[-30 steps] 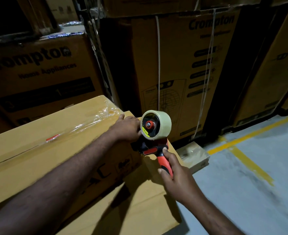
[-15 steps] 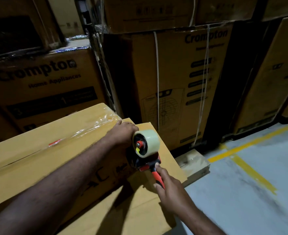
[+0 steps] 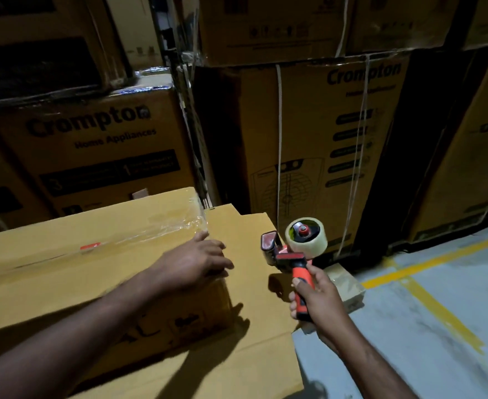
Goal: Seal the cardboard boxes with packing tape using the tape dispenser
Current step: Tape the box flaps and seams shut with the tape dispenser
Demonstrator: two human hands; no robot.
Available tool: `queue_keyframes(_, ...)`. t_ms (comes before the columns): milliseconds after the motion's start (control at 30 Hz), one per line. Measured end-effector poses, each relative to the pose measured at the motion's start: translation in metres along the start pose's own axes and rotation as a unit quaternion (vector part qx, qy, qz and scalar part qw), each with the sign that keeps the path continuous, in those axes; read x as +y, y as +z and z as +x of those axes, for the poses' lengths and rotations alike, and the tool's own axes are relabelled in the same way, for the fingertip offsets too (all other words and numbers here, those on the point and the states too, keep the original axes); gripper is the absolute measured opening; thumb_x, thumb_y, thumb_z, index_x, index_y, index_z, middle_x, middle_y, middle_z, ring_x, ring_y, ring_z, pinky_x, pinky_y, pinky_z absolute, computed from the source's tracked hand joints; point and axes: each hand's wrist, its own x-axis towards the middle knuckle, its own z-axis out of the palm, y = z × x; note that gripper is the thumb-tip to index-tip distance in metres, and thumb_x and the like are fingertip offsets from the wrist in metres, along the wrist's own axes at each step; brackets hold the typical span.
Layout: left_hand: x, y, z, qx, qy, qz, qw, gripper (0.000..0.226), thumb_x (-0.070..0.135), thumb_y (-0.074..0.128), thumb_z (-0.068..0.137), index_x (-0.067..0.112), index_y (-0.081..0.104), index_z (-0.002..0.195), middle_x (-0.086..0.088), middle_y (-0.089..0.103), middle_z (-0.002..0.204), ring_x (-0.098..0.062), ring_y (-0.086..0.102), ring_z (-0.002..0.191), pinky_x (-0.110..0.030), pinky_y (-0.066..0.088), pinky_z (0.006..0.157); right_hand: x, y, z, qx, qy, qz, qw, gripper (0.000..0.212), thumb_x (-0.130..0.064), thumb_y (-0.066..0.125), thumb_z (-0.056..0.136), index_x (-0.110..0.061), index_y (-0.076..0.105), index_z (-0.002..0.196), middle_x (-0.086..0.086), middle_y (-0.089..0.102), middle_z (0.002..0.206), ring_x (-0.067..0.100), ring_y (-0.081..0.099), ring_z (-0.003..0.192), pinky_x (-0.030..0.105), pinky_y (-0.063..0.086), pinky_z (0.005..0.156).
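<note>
A long cardboard box lies in front of me with clear packing tape along its top seam, crinkled at the right end. My left hand rests flat on the box's right end, fingers straight. My right hand grips the orange handle of the tape dispenser, held in the air to the right of the box, apart from it. The dispenser's tape roll faces up and away.
A lower flat cardboard box lies under and right of the taped one. Stacked Crompton boxes form a wall behind. A small wrapped block sits on the grey floor, which has yellow lines.
The dispenser has come off the box's right end and moved right and up. My left hand has flattened on the box end.
</note>
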Motion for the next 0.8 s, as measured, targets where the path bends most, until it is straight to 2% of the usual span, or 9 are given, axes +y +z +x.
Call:
queue_keyframes(67,0.006,0.004,-0.029,0.043,0.017,0.048,0.998,0.033,0.033,0.068,0.092,0.031,0.069,0.125,0.003,0.069,0.129,-0.023,0.052,0.136,-0.057,0.031,0.116,0.004,0.010,0.007,-0.011,0.018,0.024,0.999,0.031,-0.008,0.052,0.102,-0.031,0.051,0.124,0.021,0.056,0.076,0.027,0.055,0.057,0.036,0.048,0.052)
queue_keyframes(100,0.012,0.007,-0.041,0.049,-0.012,0.077,0.996,0.036,0.034,0.074,0.087,0.033,0.070,0.123,0.005,0.069,0.129,-0.022,0.052,0.136,-0.061,0.035,0.114,0.006,0.018,0.011,-0.017,0.029,0.032,0.999,0.027,-0.009,0.051,0.103,-0.027,0.051,0.123,0.021,0.056,0.075,0.027,0.055,0.056,0.036,0.049,0.052)
queue_keyframes(167,0.032,0.013,-0.058,0.073,-0.128,0.124,0.981,0.035,0.042,0.075,0.083,0.035,0.072,0.117,0.004,0.066,0.135,-0.023,0.052,0.137,-0.072,0.028,0.113,0.012,0.032,0.016,-0.024,0.048,0.036,0.998,0.021,-0.012,0.049,0.105,-0.020,0.053,0.123,0.020,0.057,0.073,0.027,0.055,0.055,0.036,0.049,0.051)
queue_keyframes(233,0.057,0.024,-0.063,0.122,-0.255,0.134,0.950,0.035,0.048,0.058,0.087,0.031,0.075,0.114,-0.002,0.064,0.138,-0.029,0.054,0.135,-0.079,0.017,0.111,0.022,0.047,0.022,-0.032,0.061,0.023,0.997,0.020,-0.017,0.049,0.105,-0.019,0.055,0.124,0.018,0.059,0.073,0.025,0.055,0.055,0.034,0.048,0.050)
queue_keyframes(300,0.075,0.039,-0.060,0.180,-0.344,0.102,0.916,0.047,0.053,0.042,0.093,0.028,0.073,0.119,-0.003,0.064,0.139,-0.032,0.054,0.135,-0.074,0.003,0.116,0.031,0.063,0.030,-0.044,0.067,0.005,0.997,0.019,-0.022,0.051,0.104,-0.019,0.057,0.122,0.017,0.061,0.073,0.022,0.056,0.055,0.032,0.046,0.049)
queue_keyframes(367,0.081,0.049,-0.053,0.241,-0.399,0.068,0.882,0.052,0.054,0.039,0.098,0.025,0.067,0.130,-0.002,0.064,0.139,-0.030,0.055,0.134,-0.065,0.000,0.120,0.036,0.080,0.038,-0.054,0.063,-0.007,0.997,0.018,-0.025,0.055,0.103,-0.015,0.059,0.117,0.017,0.062,0.074,0.023,0.056,0.055,0.031,0.046,0.048)
queue_keyframes(533,0.063,0.063,-0.064,0.345,-0.323,0.063,0.879,0.038,0.036,0.052,0.096,0.019,0.073,0.122,-0.003,0.070,0.129,-0.025,0.064,0.120,-0.054,0.026,0.111,0.047,0.111,0.066,-0.036,0.051,-0.084,0.995,0.019,-0.016,0.069,0.092,-0.012,0.064,0.111,0.018,0.065,0.082,0.028,0.060,0.061,0.035,0.052,0.053)
queue_keyframes(667,0.041,0.074,-0.112,0.396,-0.283,0.048,0.872,0.035,0.032,0.057,0.092,0.016,0.078,0.116,-0.003,0.070,0.128,-0.019,0.060,0.117,-0.046,0.031,0.102,0.057,0.124,0.090,-0.007,0.049,-0.146,0.988,0.025,-0.015,0.070,0.090,-0.022,0.061,0.112,0.018,0.068,0.087,0.029,0.066,0.065,0.038,0.058,0.054)
queue_keyframes(800,0.028,0.071,-0.152,0.416,-0.243,0.029,0.876,0.031,0.031,0.059,0.092,0.018,0.079,0.112,0.001,0.070,0.127,-0.015,0.061,0.117,-0.041,0.033,0.101,0.066,0.142,0.107,0.014,0.056,-0.153,0.987,0.025,-0.018,0.067,0.092,-0.036,0.055,0.105,0.017,0.068,0.093,0.029,0.068,0.070,0.043,0.060,0.058)
